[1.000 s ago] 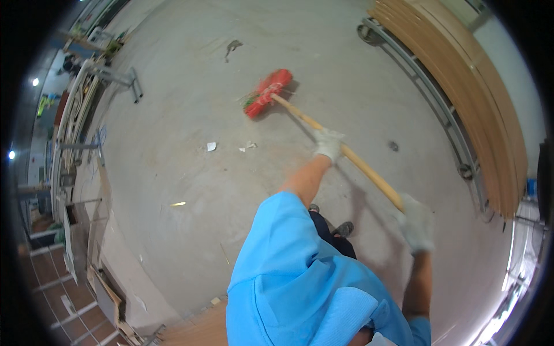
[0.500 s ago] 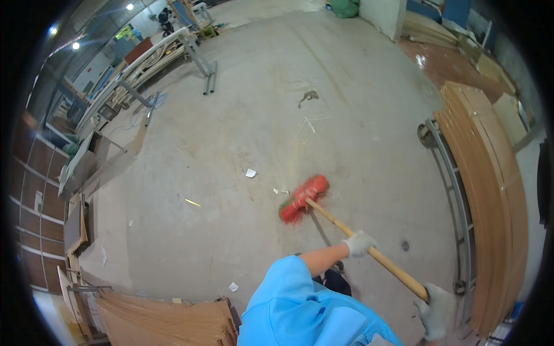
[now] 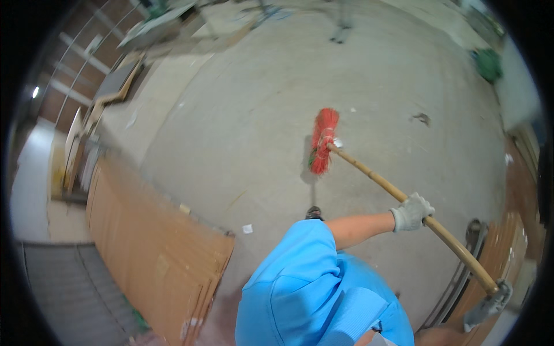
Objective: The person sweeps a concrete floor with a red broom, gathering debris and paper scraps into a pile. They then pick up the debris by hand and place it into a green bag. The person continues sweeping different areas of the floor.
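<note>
My two gloved hands hold a broom with a red bristle head [image 3: 325,141] and a long wooden handle [image 3: 369,173]. Wrapped around the middle of the handle is my left hand [image 3: 412,212], the arm in a blue sleeve stretched to the right. My right hand [image 3: 489,304] is closed at the handle's butt end, at the lower right. The bristle head is out ahead over the grey floor, its shadow beside it; I cannot tell if it touches. A white scrap [image 3: 337,142] shows right beside the head.
Flat brown cardboard [image 3: 156,248] is stacked at the lower left beside a grey panel [image 3: 69,288]. More cardboard [image 3: 499,259] stands on a metal cart at the right. A paper scrap [image 3: 247,229] lies near my foot [image 3: 314,213]. A green bag [image 3: 488,64] sits far right.
The view has swung left, bringing the lower-left cardboard further in. The broom head has moved farther ahead and turned more upright in view. Both hands keep their hold on the handle.
</note>
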### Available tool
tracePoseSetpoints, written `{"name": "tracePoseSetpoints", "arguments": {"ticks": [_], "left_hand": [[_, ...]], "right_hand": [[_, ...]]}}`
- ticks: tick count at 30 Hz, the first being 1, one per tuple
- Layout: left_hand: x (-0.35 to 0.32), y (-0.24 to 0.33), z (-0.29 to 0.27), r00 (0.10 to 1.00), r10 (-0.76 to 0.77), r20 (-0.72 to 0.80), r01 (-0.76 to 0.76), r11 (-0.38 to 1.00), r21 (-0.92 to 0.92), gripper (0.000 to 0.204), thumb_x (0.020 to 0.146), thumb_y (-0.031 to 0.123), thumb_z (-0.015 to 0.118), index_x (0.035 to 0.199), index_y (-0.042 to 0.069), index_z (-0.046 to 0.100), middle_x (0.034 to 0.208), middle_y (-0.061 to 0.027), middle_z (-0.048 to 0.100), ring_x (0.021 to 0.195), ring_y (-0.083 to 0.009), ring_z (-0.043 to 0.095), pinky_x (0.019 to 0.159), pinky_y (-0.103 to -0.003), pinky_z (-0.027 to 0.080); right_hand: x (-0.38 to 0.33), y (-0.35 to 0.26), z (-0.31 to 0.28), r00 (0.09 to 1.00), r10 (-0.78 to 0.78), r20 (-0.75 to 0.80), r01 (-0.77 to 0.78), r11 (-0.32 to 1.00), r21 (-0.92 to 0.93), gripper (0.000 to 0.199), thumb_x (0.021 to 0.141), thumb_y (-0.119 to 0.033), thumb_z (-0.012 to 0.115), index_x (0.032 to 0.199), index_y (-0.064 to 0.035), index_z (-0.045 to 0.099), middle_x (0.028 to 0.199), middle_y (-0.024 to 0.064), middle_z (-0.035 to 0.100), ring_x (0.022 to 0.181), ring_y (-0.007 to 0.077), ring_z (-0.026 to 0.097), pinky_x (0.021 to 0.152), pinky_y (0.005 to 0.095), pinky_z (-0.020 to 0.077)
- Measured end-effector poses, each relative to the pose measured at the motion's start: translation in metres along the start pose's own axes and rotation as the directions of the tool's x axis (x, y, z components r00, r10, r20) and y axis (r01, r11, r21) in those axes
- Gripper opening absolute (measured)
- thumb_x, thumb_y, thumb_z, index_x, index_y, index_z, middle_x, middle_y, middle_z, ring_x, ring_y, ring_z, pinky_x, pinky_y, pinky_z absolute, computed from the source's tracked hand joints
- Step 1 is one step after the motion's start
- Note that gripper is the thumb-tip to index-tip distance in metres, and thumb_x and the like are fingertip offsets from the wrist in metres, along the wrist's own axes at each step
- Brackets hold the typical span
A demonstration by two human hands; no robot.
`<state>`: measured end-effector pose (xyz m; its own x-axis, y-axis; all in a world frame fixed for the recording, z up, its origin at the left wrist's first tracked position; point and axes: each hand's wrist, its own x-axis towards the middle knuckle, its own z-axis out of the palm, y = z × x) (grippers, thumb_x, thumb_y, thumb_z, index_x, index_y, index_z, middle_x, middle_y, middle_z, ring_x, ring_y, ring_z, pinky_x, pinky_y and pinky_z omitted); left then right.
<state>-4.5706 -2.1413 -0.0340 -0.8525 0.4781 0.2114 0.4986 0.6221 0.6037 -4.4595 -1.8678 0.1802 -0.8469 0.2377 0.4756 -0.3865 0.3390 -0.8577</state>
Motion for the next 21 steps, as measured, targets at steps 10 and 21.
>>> {"name": "tracePoseSetpoints", "arguments": {"ticks": [10,21], "left_hand": [[-0.127,-0.238,-0.045,0.692,-0.720,-0.057,0.695,0.686,-0.214,0.024,0.080,0.010,0.059,0.102,0.014,0.067,0.099,-0.0139,0.069,0.092,-0.0315,0.067,0.079,-0.043,0.050],[0.158,-0.333,-0.137,0.764,-0.556,-0.327,0.440,0.819,-0.368,0.026,0.073,0.013,0.067,0.098,0.020,0.068,0.091,-0.0098,0.070,0.088,-0.0295,0.068,0.076,-0.043,0.052]], "right_hand": [[0.033,0.149,0.372,0.630,0.318,0.709,-0.752,0.478,0.454,0.024,0.098,-0.027,0.054,0.080,-0.0114,0.056,0.072,0.0013,0.051,0.078,0.0188,0.053,0.090,0.0428,0.0429],[0.294,0.087,0.476,0.504,-0.236,0.831,-0.350,0.824,0.446,0.018,0.098,-0.017,0.051,0.089,-0.0018,0.056,0.084,0.0075,0.055,0.086,0.0211,0.052,0.091,0.0375,0.0408]]}}
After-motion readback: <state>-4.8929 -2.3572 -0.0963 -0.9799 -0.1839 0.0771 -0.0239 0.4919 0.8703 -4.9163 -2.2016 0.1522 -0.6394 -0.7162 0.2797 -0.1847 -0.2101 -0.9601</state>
